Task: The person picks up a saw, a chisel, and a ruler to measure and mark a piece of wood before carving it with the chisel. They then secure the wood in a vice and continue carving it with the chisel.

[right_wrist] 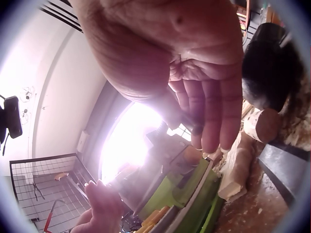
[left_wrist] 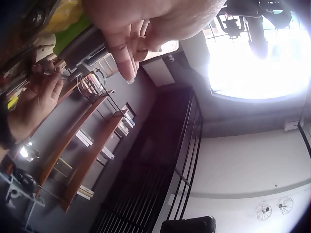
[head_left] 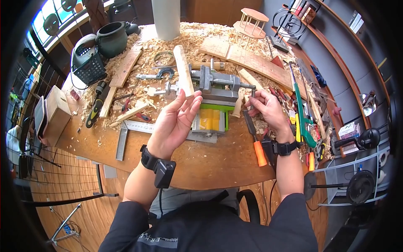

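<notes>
We see the shaving-strewn workbench [head_left: 210, 164] filling mid-frame. At its centre sits the vise [head_left: 216, 90], clamping the wooden stick [head_left: 184, 71], which juts toward the upper centre. Our left hand [head_left: 176, 119] rests relaxed fingers against the stick, seemingly steadying it; our right hand [head_left: 265, 108] pinches the vise handle [head_left: 253, 91], apparently to turn the screw.

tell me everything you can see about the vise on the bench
The vise is a small grey metal bench vise on a green base with a yellow block in front. A threaded screw runs to its right and ends in a thin handle, which the right hand pinches. A pale wooden stick stands tilted at its left side, with the left hand touching the stick's lower end. Wood shavings lie around it.
</notes>
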### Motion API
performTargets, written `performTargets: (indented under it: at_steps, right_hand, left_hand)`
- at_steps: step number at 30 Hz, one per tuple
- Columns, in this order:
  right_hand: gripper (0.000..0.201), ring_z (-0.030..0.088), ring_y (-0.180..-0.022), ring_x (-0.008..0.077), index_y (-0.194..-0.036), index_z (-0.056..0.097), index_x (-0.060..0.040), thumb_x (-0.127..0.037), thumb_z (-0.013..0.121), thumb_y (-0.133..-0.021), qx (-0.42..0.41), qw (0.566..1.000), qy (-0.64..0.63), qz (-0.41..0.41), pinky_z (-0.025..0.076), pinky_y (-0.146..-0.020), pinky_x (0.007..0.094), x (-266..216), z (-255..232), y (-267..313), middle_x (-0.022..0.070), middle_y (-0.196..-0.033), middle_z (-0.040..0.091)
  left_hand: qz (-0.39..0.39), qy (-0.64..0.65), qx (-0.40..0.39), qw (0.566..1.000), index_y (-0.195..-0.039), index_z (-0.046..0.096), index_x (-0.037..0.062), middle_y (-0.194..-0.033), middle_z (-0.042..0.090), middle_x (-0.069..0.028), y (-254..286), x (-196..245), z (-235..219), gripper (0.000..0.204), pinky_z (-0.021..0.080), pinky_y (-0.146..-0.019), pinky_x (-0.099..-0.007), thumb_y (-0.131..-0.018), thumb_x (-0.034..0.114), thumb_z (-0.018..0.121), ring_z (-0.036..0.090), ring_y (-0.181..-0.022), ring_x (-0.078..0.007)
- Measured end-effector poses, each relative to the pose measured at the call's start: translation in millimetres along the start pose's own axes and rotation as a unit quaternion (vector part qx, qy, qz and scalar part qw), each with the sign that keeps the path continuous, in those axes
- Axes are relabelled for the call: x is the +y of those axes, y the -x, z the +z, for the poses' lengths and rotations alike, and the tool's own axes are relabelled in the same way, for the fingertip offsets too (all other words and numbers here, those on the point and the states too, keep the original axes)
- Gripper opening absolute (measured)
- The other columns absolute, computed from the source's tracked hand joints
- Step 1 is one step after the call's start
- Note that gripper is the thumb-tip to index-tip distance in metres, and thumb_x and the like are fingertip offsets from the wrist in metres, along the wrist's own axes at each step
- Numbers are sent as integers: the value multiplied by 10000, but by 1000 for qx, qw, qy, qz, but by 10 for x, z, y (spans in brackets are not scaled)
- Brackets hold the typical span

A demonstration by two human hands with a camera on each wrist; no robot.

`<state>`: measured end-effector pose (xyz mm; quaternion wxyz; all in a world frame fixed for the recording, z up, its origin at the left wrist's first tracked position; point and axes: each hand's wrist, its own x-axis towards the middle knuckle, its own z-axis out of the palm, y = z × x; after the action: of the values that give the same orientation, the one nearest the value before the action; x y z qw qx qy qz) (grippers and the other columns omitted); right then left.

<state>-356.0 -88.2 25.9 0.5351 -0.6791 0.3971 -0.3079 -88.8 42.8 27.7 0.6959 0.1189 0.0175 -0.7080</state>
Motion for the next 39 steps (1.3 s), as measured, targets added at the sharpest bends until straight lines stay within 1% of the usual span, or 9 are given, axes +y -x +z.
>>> performTargets:
  at_steps: [2,4,8,10,15,21,28,32,39]
  right_hand:
    - [217,637,-669,112,-1043,602,18,-184,611,-964,3,1000,6,7,530,-622,254,-36,7,15,86,-854,704]
    - [215,637,-676,112,-1055,601,19,-174,612,-961,2,1000,7,10,529,-624,252,-32,3,14,85,-858,702]
    - [219,640,-699,112,-1100,596,23,-129,624,-944,-8,1000,-5,0,529,-629,246,-11,-13,21,74,-886,688]
    - [226,639,-705,111,-1116,594,22,-110,627,-936,-9,1000,0,-3,529,-636,242,-15,-15,33,66,-896,678]
    - [244,623,-695,99,-1139,592,25,-77,634,-921,1,1000,-2,-5,520,-642,231,-41,-58,97,42,-908,657]
    - [377,593,-663,75,-1291,552,43,-51,608,-930,31,999,26,-17,488,-611,209,-170,-122,182,30,-888,645]
    - [285,588,-637,74,-1203,604,44,-88,605,-951,69,996,28,-49,483,-603,207,-176,-89,161,38,-830,648]
    - [223,586,-616,71,-1083,651,20,-163,616,-962,104,984,-56,-134,485,-581,209,-316,-110,1,16,-744,632]
    - [284,565,-559,65,-1053,657,9,-257,595,-975,73,993,-64,-71,481,-494,216,-157,-135,-602,49,-805,666]
  left_hand:
    - [12,-19,-15,1000,-1116,520,-35,-1044,641,-216,-25,14,-65,221,614,-818,-305,-1004,155,520,681,-915,-259]
    - [-36,1,-95,995,-1117,520,-82,-1035,643,-213,-74,64,-132,280,612,-776,-285,-1012,177,509,678,-880,-241]
    - [-57,5,-90,994,-1143,511,-114,-1036,643,-206,-58,-9,-65,312,605,-744,-271,-1020,172,490,672,-847,-232]
    - [-41,-5,-42,998,-1172,502,-120,-1039,641,-207,-73,-13,-36,305,599,-756,-276,-1022,144,473,666,-862,-236]
    - [-55,33,-55,996,-1172,492,-123,-1054,631,-200,-101,-4,-73,284,586,-802,-293,-1023,116,451,648,-892,-232]
    - [-61,17,-81,995,-1142,493,-79,-1055,618,-175,-197,10,-243,227,570,-800,-290,-1016,107,467,631,-886,-215]
    - [-64,-10,-105,992,-1105,508,-29,-1041,621,-153,-222,10,-299,165,565,-786,-283,-1011,102,478,634,-878,-202]
    - [-65,-15,-109,992,-1125,517,-51,-1039,620,-157,-215,12,-296,196,561,-778,-289,-1021,100,448,622,-880,-207]
    - [-75,-4,-95,993,-1155,508,-66,-1028,628,-154,-240,35,-318,225,565,-780,-292,-1022,104,447,631,-881,-219]
